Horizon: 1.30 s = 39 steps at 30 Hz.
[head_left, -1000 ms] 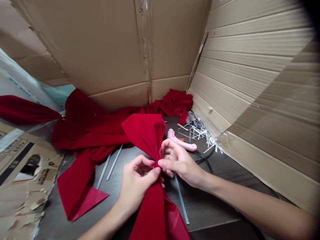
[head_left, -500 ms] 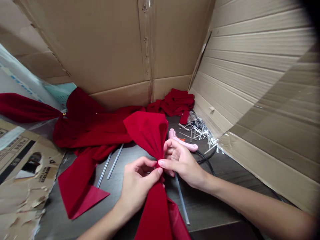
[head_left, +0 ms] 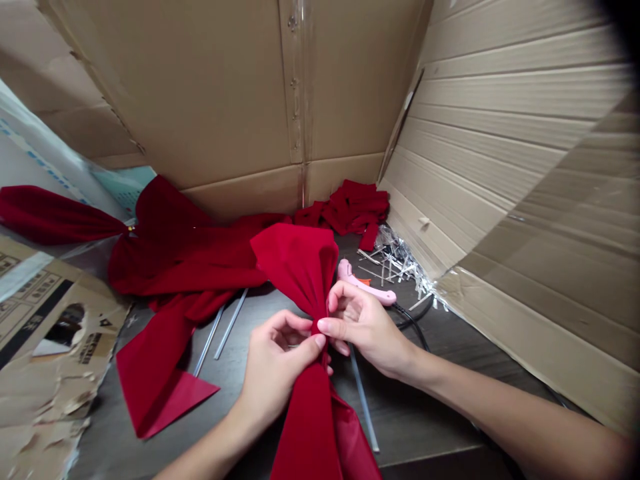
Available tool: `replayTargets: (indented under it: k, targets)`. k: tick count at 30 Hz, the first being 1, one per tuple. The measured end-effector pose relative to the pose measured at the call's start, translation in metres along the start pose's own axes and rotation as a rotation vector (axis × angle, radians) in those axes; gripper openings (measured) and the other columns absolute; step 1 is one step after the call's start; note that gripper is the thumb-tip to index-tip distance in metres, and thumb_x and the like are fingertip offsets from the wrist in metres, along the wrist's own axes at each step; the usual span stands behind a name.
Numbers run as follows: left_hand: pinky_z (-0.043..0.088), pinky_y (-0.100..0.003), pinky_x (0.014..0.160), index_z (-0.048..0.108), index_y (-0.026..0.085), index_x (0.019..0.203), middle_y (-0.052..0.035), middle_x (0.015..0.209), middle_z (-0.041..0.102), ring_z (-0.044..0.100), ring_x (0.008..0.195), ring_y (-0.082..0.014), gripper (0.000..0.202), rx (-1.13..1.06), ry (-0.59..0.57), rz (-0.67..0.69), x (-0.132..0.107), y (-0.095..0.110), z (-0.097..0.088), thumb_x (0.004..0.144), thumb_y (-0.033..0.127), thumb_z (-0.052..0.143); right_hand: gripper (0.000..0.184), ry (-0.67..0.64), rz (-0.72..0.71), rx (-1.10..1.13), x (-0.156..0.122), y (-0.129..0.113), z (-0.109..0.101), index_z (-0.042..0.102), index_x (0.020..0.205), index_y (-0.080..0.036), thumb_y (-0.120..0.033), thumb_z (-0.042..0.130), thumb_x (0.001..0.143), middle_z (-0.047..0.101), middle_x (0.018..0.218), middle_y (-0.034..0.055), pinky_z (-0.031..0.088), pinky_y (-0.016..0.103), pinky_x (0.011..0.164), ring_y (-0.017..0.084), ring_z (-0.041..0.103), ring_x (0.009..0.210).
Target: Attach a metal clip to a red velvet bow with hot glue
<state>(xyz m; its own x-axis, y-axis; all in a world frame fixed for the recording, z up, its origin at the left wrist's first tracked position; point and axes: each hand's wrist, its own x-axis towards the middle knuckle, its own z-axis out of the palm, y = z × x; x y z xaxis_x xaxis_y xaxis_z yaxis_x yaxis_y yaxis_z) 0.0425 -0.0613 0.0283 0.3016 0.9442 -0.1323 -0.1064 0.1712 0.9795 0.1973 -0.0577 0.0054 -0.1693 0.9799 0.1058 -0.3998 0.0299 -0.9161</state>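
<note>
Big cardboard sheets (head_left: 165, 87) wall in a dark surface (head_left: 425, 427), and a red velvet bow (head_left: 297, 273) sits near its front edge, light and floppy, so the pinched waist looks like the best hold. Left grip (head_left: 283, 370) and right grip (head_left: 363, 333) are both closed on that waist, with a pink glue gun (head_left: 365, 287) just beyond.

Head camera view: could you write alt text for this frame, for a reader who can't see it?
Two bare hands, the left hand and the right hand, pinch gathered red fabric at its narrow middle. A pink hot glue gun and a glue stick lie near the right hand, with more red fabric spread behind, among cardboard walls.
</note>
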Motion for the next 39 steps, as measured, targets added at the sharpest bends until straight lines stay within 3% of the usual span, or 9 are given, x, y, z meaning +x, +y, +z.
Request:
replayTargets:
  k: [10, 16, 20, 23, 26, 30, 34, 37, 39]
  targets:
    - [0.057, -0.03, 0.06, 0.056, 0.014, 0.088, -0.004, 0.069, 0.069, 0.068, 0.058, -0.0177, 0.036, -0.313, -0.097, -0.374, 0.006, 0.003, -0.01, 0.065, 0.021, 0.082, 0.038, -0.054, -0.022, -0.084, 0.003, 0.002, -0.006, 0.048, 0.073, -0.019, -0.033, 0.082, 0.067, 0.048, 0.056, -0.0085, 0.033, 0.018, 0.038, 0.006, 0.041, 0.04]
    - [0.054, -0.026, 0.058, 0.063, 0.01, 0.084, -0.0074, 0.066, 0.069, 0.067, 0.056, -0.0181, 0.033, -0.326, -0.111, -0.459, 0.007, 0.003, -0.016, 0.062, 0.021, 0.084, 0.022, -0.03, -0.288, -0.656, 0.006, -0.01, -0.018, 0.056, 0.073, -0.017, -0.033, 0.069, 0.082, 0.058, 0.069, -0.0003, 0.043, 0.025, 0.056, 0.012, 0.052, 0.059]
    - [0.055, -0.027, 0.065, 0.067, 0.012, 0.084, -0.008, 0.073, 0.072, 0.069, 0.064, -0.018, 0.029, -0.374, -0.128, -0.375, 0.007, 0.003, -0.02, 0.063, 0.023, 0.084, 0.014, 0.194, -0.498, -1.14, 0.017, -0.026, -0.045, 0.058, 0.081, -0.016, -0.021, 0.05, 0.091, 0.063, 0.075, 0.0042, 0.046, 0.03, 0.07, 0.017, 0.057, 0.069]
    - [0.052, -0.02, 0.062, 0.07, 0.011, 0.078, -0.0064, 0.074, 0.072, 0.066, 0.064, -0.0137, 0.028, -0.452, -0.172, -0.273, 0.008, 0.007, -0.023, 0.058, 0.022, 0.087, 0.016, 0.163, -0.301, -1.695, 0.022, -0.031, -0.06, 0.061, 0.091, -0.014, -0.009, 0.051, 0.079, 0.064, 0.094, 0.011, 0.044, 0.034, 0.079, 0.024, 0.057, 0.089]
    - [0.049, -0.016, 0.059, 0.073, 0.011, 0.076, -0.0036, 0.071, 0.07, 0.063, 0.061, -0.0099, 0.028, -0.518, -0.229, -0.197, 0.01, 0.009, -0.025, 0.055, 0.02, 0.088, 0.027, 0.016, -0.035, -1.949, 0.022, -0.024, -0.064, 0.061, 0.1, -0.01, -0.008, 0.053, 0.075, 0.061, 0.103, 0.0152, 0.043, 0.036, 0.082, 0.028, 0.057, 0.095]
    - [0.047, -0.015, 0.058, 0.075, 0.014, 0.078, -0.0026, 0.073, 0.069, 0.06, 0.06, -0.0077, 0.027, -0.519, -0.263, -0.164, 0.012, 0.006, -0.03, 0.056, 0.023, 0.088, 0.033, 0.035, 0.051, -1.966, 0.023, -0.011, -0.067, 0.058, 0.107, -0.007, -0.005, 0.051, 0.075, 0.058, 0.105, 0.0169, 0.043, 0.035, 0.08, 0.03, 0.058, 0.097]
    - [0.031, -0.012, 0.04, 0.072, 0.01, 0.074, -0.001, 0.067, 0.062, 0.044, 0.043, -0.0009, 0.03, -0.449, -0.373, -0.133, 0.012, 0.004, -0.035, 0.056, 0.029, 0.087, 0.027, 0.142, 0.025, -1.885, 0.028, -0.014, -0.076, 0.058, 0.101, -0.008, -0.006, 0.052, 0.074, 0.059, 0.099, 0.0164, 0.043, 0.034, 0.071, 0.027, 0.061, 0.084]
    - [0.024, -0.013, 0.034, 0.072, 0.009, 0.077, -0.0015, 0.069, 0.061, 0.039, 0.038, 0.0007, 0.032, -0.432, -0.395, -0.127, 0.011, 0.006, -0.039, 0.056, 0.03, 0.086, 0.006, 0.302, -0.131, -1.658, 0.032, -0.027, -0.081, 0.058, 0.081, -0.014, -0.016, 0.054, 0.077, 0.06, 0.085, 0.0107, 0.043, 0.033, 0.067, 0.024, 0.059, 0.074]
    - [0.022, -0.014, 0.033, 0.072, 0.009, 0.077, -0.0021, 0.07, 0.062, 0.04, 0.036, 0.0006, 0.032, -0.429, -0.393, -0.123, 0.01, 0.006, -0.04, 0.056, 0.03, 0.086, 0.003, 0.351, -0.219, -1.363, 0.032, -0.036, -0.08, 0.058, 0.075, -0.016, -0.017, 0.059, 0.073, 0.061, 0.078, 0.0071, 0.044, 0.031, 0.064, 0.021, 0.058, 0.068]
